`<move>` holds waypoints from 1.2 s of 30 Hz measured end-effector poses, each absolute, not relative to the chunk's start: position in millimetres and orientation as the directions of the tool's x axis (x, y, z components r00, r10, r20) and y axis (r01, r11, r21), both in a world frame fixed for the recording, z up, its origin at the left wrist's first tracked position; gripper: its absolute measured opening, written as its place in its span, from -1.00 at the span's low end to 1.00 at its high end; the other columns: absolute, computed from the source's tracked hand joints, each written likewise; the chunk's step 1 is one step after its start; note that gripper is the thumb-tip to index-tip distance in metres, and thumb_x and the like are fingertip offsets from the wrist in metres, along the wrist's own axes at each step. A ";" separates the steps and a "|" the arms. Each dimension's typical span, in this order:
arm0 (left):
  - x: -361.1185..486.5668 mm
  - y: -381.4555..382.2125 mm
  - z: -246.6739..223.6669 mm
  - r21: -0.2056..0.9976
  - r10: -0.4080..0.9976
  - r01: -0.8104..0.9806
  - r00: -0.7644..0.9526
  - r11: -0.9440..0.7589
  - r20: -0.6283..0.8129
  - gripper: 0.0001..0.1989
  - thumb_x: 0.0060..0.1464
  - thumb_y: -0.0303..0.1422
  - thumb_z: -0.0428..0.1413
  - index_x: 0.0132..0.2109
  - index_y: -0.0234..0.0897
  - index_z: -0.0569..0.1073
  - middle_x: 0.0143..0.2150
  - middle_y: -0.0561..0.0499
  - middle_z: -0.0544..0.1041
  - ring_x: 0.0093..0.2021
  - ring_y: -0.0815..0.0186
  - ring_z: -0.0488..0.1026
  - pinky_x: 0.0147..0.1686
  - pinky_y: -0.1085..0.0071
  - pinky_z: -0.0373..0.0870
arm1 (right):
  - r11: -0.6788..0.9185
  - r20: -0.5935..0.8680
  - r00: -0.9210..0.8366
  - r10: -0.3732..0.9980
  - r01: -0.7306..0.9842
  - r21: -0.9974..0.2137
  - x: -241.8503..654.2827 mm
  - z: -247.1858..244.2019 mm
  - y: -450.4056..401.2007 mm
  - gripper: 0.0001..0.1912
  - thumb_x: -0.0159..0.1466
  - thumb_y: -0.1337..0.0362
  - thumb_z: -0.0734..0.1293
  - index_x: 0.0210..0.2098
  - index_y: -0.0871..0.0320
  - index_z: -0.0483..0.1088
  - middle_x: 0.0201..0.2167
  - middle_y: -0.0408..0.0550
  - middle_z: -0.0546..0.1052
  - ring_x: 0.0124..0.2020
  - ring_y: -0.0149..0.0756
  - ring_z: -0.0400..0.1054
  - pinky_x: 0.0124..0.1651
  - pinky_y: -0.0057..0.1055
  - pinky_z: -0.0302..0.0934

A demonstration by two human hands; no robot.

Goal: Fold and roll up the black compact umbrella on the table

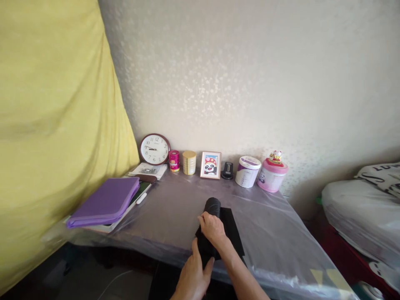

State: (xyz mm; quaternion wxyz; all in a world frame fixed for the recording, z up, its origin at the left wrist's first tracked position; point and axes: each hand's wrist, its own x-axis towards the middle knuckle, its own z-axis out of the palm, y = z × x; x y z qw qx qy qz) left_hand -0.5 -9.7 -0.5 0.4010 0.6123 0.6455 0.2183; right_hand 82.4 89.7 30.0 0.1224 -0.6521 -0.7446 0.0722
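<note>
A black rolled bundle (213, 205), of a kind I cannot make out, lies at the table's near edge with its rounded end pointing away from me. My right hand (212, 228) is wrapped over its upper part, fingers curled around it. Lower down, my left hand (195, 271) grips the near end, with the thumb on one side and the fingers on the other. A flat black piece (231, 229) lies just right of the roll, partly beneath my right wrist. Whether it is joined to the roll is hidden.
The plastic-covered table (168, 208) bears a purple folder (104, 200) at left. Along the wall stand a clock (155, 149), a pink can (174, 161), a yellow jar (189, 162), a panda picture frame (210, 165), a small black device (228, 170), a white-purple tub (248, 173) and a pink tub (271, 177).
</note>
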 end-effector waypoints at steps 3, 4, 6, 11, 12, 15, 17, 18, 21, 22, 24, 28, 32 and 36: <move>1.5 -15.0 -1.7 0.712 0.990 0.700 0.059 0.050 -0.127 -0.35 0.09 -0.18 -0.19 0.22 -0.47 -0.18 0.05 -0.27 0.33 -0.02 0.19 0.35 -0.12 0.42 0.21 | 0.190 0.027 -0.190 0.981 0.938 -0.292 82.6 35.6 85.9 -0.62 0.28 0.16 0.02 -0.40 0.15 0.38 -0.47 0.00 0.53 -0.34 -0.27 0.43 -0.30 -0.44 0.19; 1.9 -15.6 -2.2 0.699 0.990 0.715 0.076 0.027 -0.116 -0.35 0.09 -0.20 -0.18 0.22 -0.46 -0.19 0.08 -0.26 0.29 -0.01 0.20 0.34 -0.12 0.44 0.22 | 0.206 0.005 -0.215 0.977 0.932 -0.299 82.7 38.2 84.7 -0.61 0.28 0.17 0.01 -0.41 0.15 0.39 -0.48 -0.01 0.53 -0.35 -0.29 0.43 -0.31 -0.44 0.18; 2.2 -14.6 -1.9 0.680 0.985 0.733 0.121 -0.007 -0.120 -0.34 0.08 -0.24 -0.16 0.24 -0.42 -0.21 0.12 -0.24 0.25 -0.01 0.21 0.34 -0.13 0.46 0.22 | 0.237 -0.021 -0.255 0.967 0.921 -0.310 83.5 43.1 83.0 -0.62 0.27 0.20 0.02 -0.43 0.15 0.39 -0.47 -0.01 0.53 -0.36 -0.30 0.43 -0.33 -0.45 0.18; 2.2 -7.4 5.1 0.599 0.957 0.801 0.159 0.019 -0.243 -0.30 0.06 -0.32 -0.13 0.26 -0.39 -0.30 -0.15 -0.20 0.46 -0.15 0.15 0.41 -0.19 0.35 0.25 | 0.350 0.010 -0.388 0.922 0.820 -0.454 92.1 45.9 77.3 -0.65 0.27 0.25 0.03 -0.42 0.13 0.39 -0.51 -0.12 0.53 -0.40 -0.39 0.41 -0.32 -0.50 0.17; 2.3 -6.3 6.1 0.586 0.953 0.810 0.151 0.033 -0.262 -0.30 0.07 -0.34 -0.14 0.26 -0.38 -0.31 -0.18 -0.20 0.47 -0.17 0.14 0.42 -0.20 0.33 0.26 | 0.394 0.054 -0.426 0.903 0.773 -0.496 95.6 44.5 74.4 -0.67 0.28 0.25 0.04 -0.37 0.11 0.40 -0.50 -0.14 0.53 -0.40 -0.40 0.40 -0.30 -0.51 0.17; 3.0 -3.7 4.9 0.573 0.950 0.819 0.144 0.043 -0.278 -0.30 0.06 -0.36 -0.13 0.26 -0.39 -0.30 -0.16 -0.21 0.46 -0.14 0.13 0.41 -0.19 0.34 0.25 | 0.565 0.263 -0.510 0.819 0.633 -0.530 108.7 37.8 63.9 -0.71 0.28 0.25 0.05 -0.21 0.08 0.38 -0.35 -0.16 0.53 -0.29 -0.41 0.36 -0.19 -0.50 0.16; 3.3 -2.1 0.9 0.571 0.944 0.820 0.156 0.040 -0.291 -0.30 0.06 -0.35 -0.13 0.26 -0.42 -0.29 -0.15 -0.22 0.46 -0.15 0.14 0.41 -0.20 0.36 0.25 | 0.654 0.363 -0.546 0.755 0.585 -0.481 117.6 31.6 60.3 -0.71 0.28 0.26 0.06 -0.19 0.08 0.38 -0.26 -0.14 0.51 -0.18 -0.38 0.31 -0.06 -0.44 0.11; 3.3 -1.3 -1.7 0.575 0.942 0.817 0.161 0.040 -0.294 -0.29 0.05 -0.35 -0.12 0.26 -0.42 -0.31 -0.15 -0.22 0.47 -0.16 0.15 0.42 -0.21 0.38 0.25 | 0.680 0.387 -0.560 0.732 0.577 -0.453 121.3 28.1 61.3 -0.71 0.28 0.27 0.07 -0.20 0.07 0.39 -0.24 -0.14 0.51 -0.11 -0.36 0.27 0.01 -0.39 0.05; 2.7 1.1 -9.3 0.595 0.941 0.802 0.158 0.055 -0.300 -0.24 0.04 -0.35 -0.10 0.25 -0.37 -0.40 -0.18 -0.16 0.48 -0.19 0.20 0.43 -0.24 0.42 0.25 | 0.690 0.398 -0.564 0.724 0.599 -0.407 128.2 16.9 78.8 -0.71 0.29 0.28 0.07 -0.25 0.04 0.41 -0.21 -0.16 0.51 0.03 -0.34 0.17 0.17 -0.23 -0.18; 2.3 1.7 -11.2 0.599 0.940 0.798 0.152 0.066 -0.306 -0.23 0.04 -0.35 -0.10 0.25 -0.35 -0.42 -0.19 -0.14 0.49 -0.19 0.21 0.44 -0.24 0.43 0.25 | 0.678 0.394 -0.553 0.734 0.617 -0.399 129.1 13.2 88.9 -0.70 0.29 0.28 0.06 -0.27 0.04 0.42 -0.21 -0.17 0.51 0.04 -0.35 0.16 0.18 -0.19 -0.24; 1.1 2.9 -13.3 0.603 0.936 0.794 0.146 0.082 -0.320 -0.22 0.04 -0.33 -0.09 0.25 -0.32 -0.42 -0.20 -0.13 0.49 -0.19 0.22 0.44 -0.25 0.44 0.25 | 0.652 0.373 -0.537 0.757 0.654 -0.383 128.9 6.7 112.5 -0.69 0.29 0.27 0.07 -0.29 0.04 0.43 -0.20 -0.17 0.51 0.04 -0.34 0.16 0.18 -0.16 -0.26; -0.6 3.6 -12.9 0.621 0.935 0.778 0.143 0.096 -0.324 -0.22 0.04 -0.33 -0.09 0.25 -0.30 -0.43 -0.23 -0.12 0.49 -0.20 0.20 0.44 -0.25 0.42 0.25 | 0.544 0.338 -0.434 0.835 0.741 -0.393 125.7 1.7 156.1 -0.68 0.28 0.28 0.07 -0.31 0.04 0.45 -0.19 -0.16 0.51 0.04 -0.34 0.17 0.16 -0.23 -0.20; -0.5 2.1 -11.6 0.659 0.942 0.747 0.154 0.086 -0.297 -0.23 0.05 -0.35 -0.10 0.25 -0.30 -0.43 -0.24 -0.12 0.49 -0.20 0.21 0.44 -0.24 0.40 0.26 | 0.271 0.284 -0.144 0.948 0.831 -0.486 137.5 7.2 175.9 -0.71 0.25 0.23 0.10 -0.17 0.10 0.40 -0.09 -0.07 0.45 0.01 -0.33 0.22 0.08 -0.38 -0.04; 0.1 -0.5 -12.0 0.673 0.952 0.733 0.125 0.102 -0.281 -0.24 0.06 -0.34 -0.10 0.25 -0.29 -0.41 -0.22 -0.11 0.48 -0.18 0.24 0.43 -0.21 0.43 0.25 | 0.043 0.253 0.115 0.960 0.839 -0.543 178.7 9.5 166.2 -0.63 0.25 0.27 0.03 -0.08 0.24 0.31 -0.08 0.10 0.42 -0.04 -0.25 0.28 0.01 -0.35 0.06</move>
